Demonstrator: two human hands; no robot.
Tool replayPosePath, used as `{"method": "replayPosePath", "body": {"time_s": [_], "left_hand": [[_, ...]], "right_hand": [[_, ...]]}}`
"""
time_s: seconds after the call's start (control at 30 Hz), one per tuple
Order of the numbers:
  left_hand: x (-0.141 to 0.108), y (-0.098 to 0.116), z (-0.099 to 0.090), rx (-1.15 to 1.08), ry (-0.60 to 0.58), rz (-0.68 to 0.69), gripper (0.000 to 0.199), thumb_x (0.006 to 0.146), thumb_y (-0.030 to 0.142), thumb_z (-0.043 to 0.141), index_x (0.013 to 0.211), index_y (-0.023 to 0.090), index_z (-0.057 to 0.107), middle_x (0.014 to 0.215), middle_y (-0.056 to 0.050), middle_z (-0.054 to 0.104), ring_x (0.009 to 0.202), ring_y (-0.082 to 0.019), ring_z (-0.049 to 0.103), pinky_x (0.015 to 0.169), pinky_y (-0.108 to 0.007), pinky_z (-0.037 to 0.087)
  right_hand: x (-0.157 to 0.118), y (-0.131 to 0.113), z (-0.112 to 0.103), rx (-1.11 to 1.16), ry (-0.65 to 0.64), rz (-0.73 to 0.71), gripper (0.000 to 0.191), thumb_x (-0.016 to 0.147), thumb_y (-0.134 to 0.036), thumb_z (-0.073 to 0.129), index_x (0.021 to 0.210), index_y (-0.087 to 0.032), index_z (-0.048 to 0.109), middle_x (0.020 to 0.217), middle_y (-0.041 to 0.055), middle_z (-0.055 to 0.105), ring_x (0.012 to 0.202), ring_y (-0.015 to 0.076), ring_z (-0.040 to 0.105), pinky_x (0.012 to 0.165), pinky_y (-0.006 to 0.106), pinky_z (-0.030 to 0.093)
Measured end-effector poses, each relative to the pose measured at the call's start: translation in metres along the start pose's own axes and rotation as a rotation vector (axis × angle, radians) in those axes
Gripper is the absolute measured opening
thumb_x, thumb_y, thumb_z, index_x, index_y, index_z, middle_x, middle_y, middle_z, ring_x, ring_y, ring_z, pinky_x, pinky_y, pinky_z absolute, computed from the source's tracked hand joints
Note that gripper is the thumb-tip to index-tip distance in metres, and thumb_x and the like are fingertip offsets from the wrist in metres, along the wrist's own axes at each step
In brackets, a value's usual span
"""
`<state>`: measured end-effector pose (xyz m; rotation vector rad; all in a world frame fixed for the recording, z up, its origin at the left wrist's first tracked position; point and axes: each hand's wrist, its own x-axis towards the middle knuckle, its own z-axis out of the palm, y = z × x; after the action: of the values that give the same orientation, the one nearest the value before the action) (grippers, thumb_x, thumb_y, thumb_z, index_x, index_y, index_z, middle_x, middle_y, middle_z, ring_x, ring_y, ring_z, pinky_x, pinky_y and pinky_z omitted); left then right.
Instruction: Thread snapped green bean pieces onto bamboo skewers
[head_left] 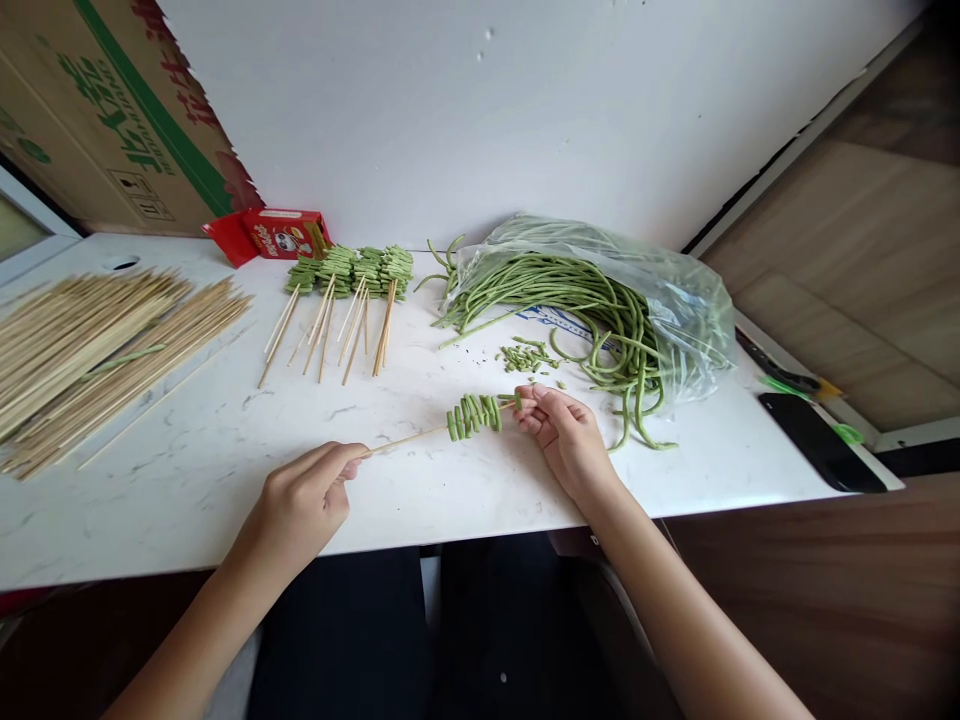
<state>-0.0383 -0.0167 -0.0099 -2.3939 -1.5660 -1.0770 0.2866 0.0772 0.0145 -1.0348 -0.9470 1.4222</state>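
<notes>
The white table (435, 490) carries sticks (90, 345), skewers (371, 268), a box (291, 236) and a phone (821, 440). Bean pieces (527, 356) lie beside bagged beans (555, 275).

Over a white worktop (450, 505), the left hand (307, 495) holds one end of a thin wooden skewer (409, 439); the right hand (566, 435) pinches a green bean piece (518, 401) at the other, near a row of threaded pieces (474, 415). Behind: filled skewers (337, 270), a red box (289, 236), long beans (555, 280) partly inside a clear bag (697, 310).
</notes>
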Motion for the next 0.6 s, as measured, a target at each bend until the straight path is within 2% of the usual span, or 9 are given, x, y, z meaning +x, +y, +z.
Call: {"method": "replayPosePath", "body": {"time_s": [0.17,0.3,0.47,0.6], "left_hand": [[0.0002,0.0007,0.0009,0.012,0.015,-0.012,0.05,0.081,-0.012,0.039,0.105,0.021,0.069,0.087,0.001,0.072,0.081,-0.014,0.075,0.079,-0.022,0.059],[0.0011,0.0011,-0.0004,-0.019,-0.01,-0.02,0.05,0.081,-0.011,0.039,0.105,0.021,0.07,0.086,0.0,0.072,0.081,-0.014,0.074,0.08,-0.022,0.059],[0.0024,0.0017,-0.0019,-0.032,-0.039,-0.013,0.05,0.081,-0.012,0.038,0.104,0.02,0.069,0.085,-0.001,0.07,0.079,-0.013,0.071,0.078,-0.022,0.057],[0.0026,0.002,-0.0015,-0.023,-0.019,0.004,0.049,0.081,-0.013,0.037,0.102,0.019,0.069,0.083,-0.001,0.068,0.076,-0.013,0.068,0.074,-0.021,0.056]], "right_hand": [[-0.0022,-0.0008,-0.0012,-0.085,-0.065,-0.008,0.025,0.082,-0.046,0.089,0.083,-0.022,0.083,0.08,0.0032,0.074,0.068,0.0141,0.06,0.063,0.027,0.049],[-0.0032,-0.0025,0.0005,-0.136,-0.049,-0.021,0.027,0.079,-0.049,0.091,0.084,-0.023,0.083,0.081,0.0029,0.075,0.06,0.0127,0.054,0.058,0.028,0.046],[-0.003,-0.002,0.0002,-0.173,-0.068,-0.046,0.026,0.08,-0.048,0.091,0.081,-0.023,0.083,0.079,0.0028,0.076,0.059,0.0118,0.052,0.057,0.028,0.043],[-0.0035,0.0015,-0.0019,-0.179,-0.078,-0.043,0.024,0.081,-0.046,0.091,0.082,-0.023,0.084,0.081,0.0033,0.077,0.062,0.0126,0.054,0.058,0.027,0.044]]}}
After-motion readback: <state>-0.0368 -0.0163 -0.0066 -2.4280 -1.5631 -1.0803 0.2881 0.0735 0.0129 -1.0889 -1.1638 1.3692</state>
